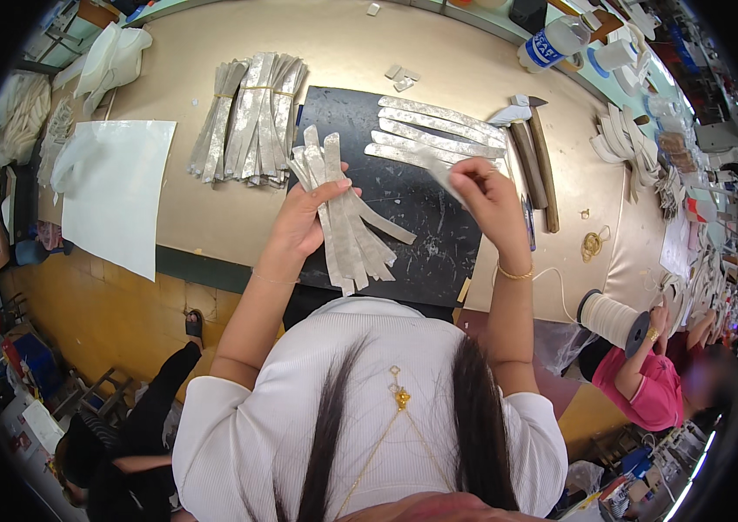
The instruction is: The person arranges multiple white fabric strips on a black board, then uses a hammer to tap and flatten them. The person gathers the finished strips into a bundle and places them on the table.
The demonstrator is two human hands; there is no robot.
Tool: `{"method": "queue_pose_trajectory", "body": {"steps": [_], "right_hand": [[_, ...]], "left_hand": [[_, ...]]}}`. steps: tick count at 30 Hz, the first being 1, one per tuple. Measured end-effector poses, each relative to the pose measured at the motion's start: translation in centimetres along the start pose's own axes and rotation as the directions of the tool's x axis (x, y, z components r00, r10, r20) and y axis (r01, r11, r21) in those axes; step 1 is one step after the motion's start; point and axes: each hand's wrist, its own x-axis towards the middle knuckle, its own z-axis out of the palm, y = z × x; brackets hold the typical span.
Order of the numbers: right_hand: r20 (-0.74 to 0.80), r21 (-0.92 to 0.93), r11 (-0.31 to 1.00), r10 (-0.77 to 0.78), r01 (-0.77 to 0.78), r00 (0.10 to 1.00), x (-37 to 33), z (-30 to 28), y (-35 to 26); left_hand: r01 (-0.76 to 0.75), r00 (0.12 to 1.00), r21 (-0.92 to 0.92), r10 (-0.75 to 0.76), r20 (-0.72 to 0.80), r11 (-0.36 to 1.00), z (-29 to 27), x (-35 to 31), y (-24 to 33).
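Observation:
My left hand (304, 217) is closed round a fanned bunch of silver-grey strips (347, 239), the thumb pressed across them, over the near left part of a black mat (439, 239). In my right hand (493, 207), a single silver-grey strip (440, 174) is pinched between thumb and fingers; it is blurred and slants across the mat. Just beyond that hand, several similar strips (443, 117) lie roughly side by side, spread over the mat's far right part and past its edge.
Banded bundles of strips (256, 117) lie left of the mat, with a white sheet (117, 187) farther left. Wooden-handled tools (546, 165) lie to the right. A bottle (553, 43), a cord spool (613, 322) and rubber bands (593, 245) are also right. Other people sit nearby.

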Motion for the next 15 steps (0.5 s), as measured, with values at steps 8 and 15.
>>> {"method": "queue_pose_trajectory", "body": {"steps": [8, 15], "right_hand": [[-0.147, -0.612, 0.723, -0.501, 0.320, 0.853, 1.4, 5.4, 1.6], [-0.256, -0.625, 0.749, -0.464, 0.221, 0.848, -2.0, 3.1, 5.1]], "left_hand": [[0.096, 0.993, 0.025, -0.097, 0.067, 0.995, 1.2, -1.3, 0.4], [0.116, 0.991, 0.057, -0.119, 0.056, 0.992, 1.2, -1.4, 0.2]]}}
